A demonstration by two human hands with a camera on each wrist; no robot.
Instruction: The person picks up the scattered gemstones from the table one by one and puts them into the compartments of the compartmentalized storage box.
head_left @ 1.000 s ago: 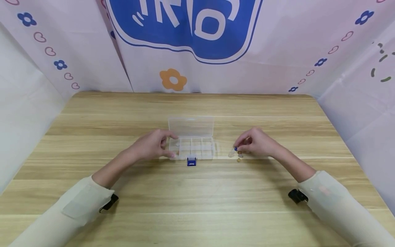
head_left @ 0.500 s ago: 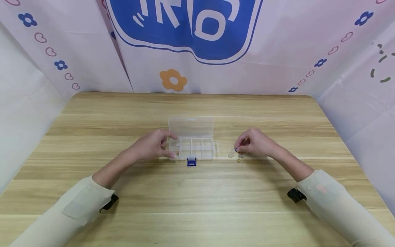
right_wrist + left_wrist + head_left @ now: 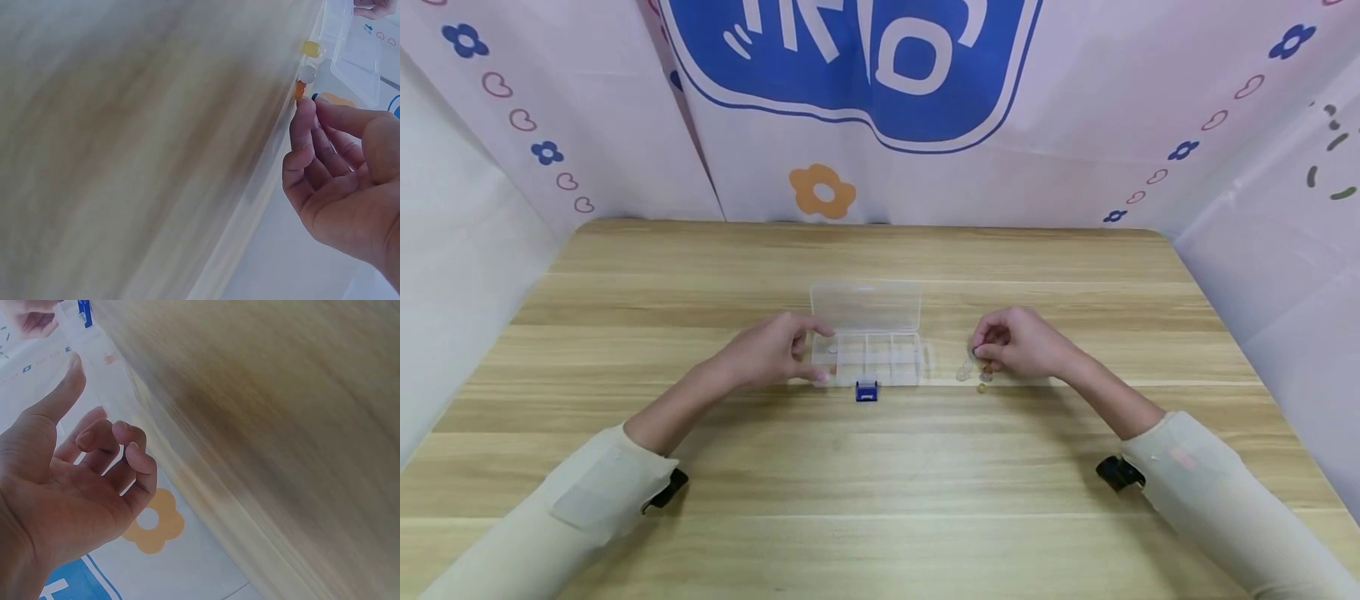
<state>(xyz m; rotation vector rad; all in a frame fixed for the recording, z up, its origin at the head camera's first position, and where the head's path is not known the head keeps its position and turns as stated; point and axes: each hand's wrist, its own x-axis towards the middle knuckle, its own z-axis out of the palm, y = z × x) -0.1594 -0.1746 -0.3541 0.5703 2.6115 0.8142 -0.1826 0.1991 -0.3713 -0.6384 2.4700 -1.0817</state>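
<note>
A clear plastic compartment box stands on the table with its lid raised at the back and a blue latch in front. My left hand holds the box's left end, index finger at the back edge and thumb at the front edge. Between the thumb and a fingertip of my right hand is a small blue bead, mostly covered. By those fingertips lie an orange bead, a clear bead and a yellow bead. One small pale piece shows in the box's left compartment.
The wooden table reaches back to a white printed cloth with a blue sign. The beads lie a little right of the box. Black wrist devices sit under both sleeves.
My right hand has picked at the beads and risen slightly, with the blue bead now between its fingertips. The left hand has stayed at the box. The view has shifted slightly.
</note>
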